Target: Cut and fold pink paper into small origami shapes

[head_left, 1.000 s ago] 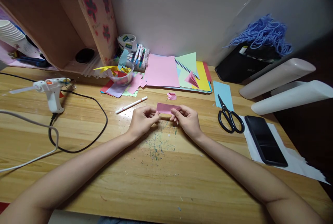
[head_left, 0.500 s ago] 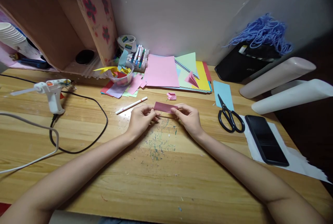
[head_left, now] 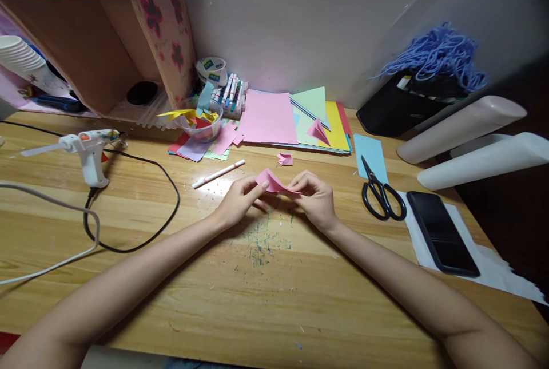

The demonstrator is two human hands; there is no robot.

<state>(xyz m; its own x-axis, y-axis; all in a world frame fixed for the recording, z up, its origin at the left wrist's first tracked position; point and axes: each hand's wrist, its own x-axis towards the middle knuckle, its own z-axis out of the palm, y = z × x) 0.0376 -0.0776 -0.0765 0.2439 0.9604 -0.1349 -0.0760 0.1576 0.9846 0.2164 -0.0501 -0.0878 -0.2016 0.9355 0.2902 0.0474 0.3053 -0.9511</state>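
Note:
Between both hands, just above the wooden table, is a small piece of pink paper (head_left: 271, 181), creased and bent, with its left part standing up in a peak. My left hand (head_left: 240, 199) pinches its left side, thumb on the near face. At the other end, my right hand (head_left: 316, 198) grips the paper between thumb and fingers, and the right part looks low and twisted. Just beyond the hands lies a small folded pink paper piece (head_left: 285, 159). A white marker (head_left: 218, 174) rests to the left of my left hand.
Black-handled scissors (head_left: 380, 193) lie partly on light blue paper (head_left: 369, 155), near a phone (head_left: 443, 233). At left stands a glue gun (head_left: 90, 154) with its looping black cord (head_left: 171, 180). Coloured sheets (head_left: 268, 117) and a plastic bowl (head_left: 199, 130) of paper scraps sit by the wall.
The pink paper was a flat strip held level; now it is opened and bent, its left side raised in a peak. Both hands have turned slightly, keeping their hold.

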